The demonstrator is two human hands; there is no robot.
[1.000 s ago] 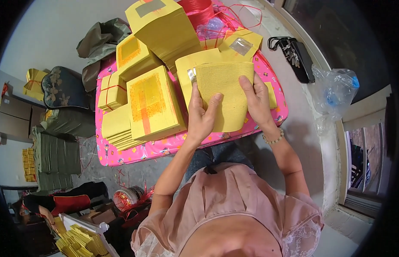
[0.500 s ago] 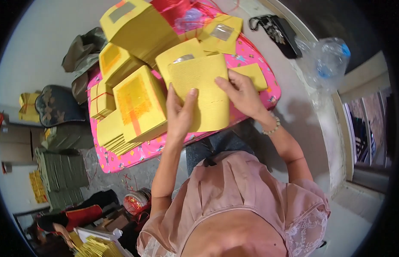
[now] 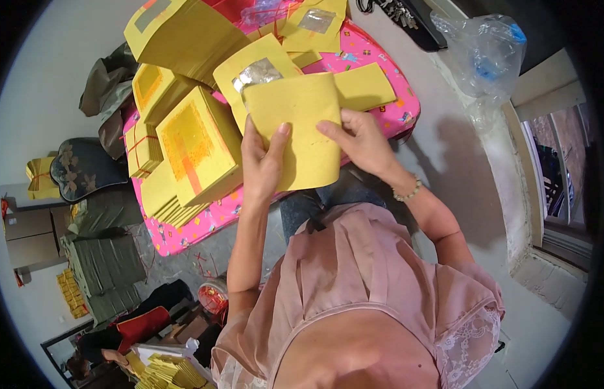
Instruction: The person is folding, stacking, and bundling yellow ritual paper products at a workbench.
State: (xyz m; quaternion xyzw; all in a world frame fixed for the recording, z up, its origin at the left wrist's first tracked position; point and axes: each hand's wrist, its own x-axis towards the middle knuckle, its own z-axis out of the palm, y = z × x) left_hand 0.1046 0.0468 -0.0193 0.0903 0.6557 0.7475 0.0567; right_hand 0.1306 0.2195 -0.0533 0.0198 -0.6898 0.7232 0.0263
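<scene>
Before me, my left hand [image 3: 264,155] and my right hand [image 3: 365,142] grip a folded sheet of yellow joss paper [image 3: 305,107] by its two sides. Both thumbs press on its near face; the other fingers are mostly hidden behind it. Just beyond lies more yellow paper with a silver foil patch [image 3: 258,72], partly covered by the held sheet. To the left on the pink table [image 3: 166,238] stands a thick stack of yellow paper with an orange printed square [image 3: 185,146]. A flat yellow piece [image 3: 365,87] rests beyond my right hand.
Further stacks [image 3: 175,39] and a red-tied bundle [image 3: 143,148] crowd the table's left and far side. A black bag [image 3: 412,26] and clear plastic bag [image 3: 480,58] lie at the right. Lower left, another person [image 3: 136,327] handles yellow paper.
The table and stacks have shifted left and up in the picture. More silver foil shows behind the held sheet. Both hands keep their hold on the joss paper.
</scene>
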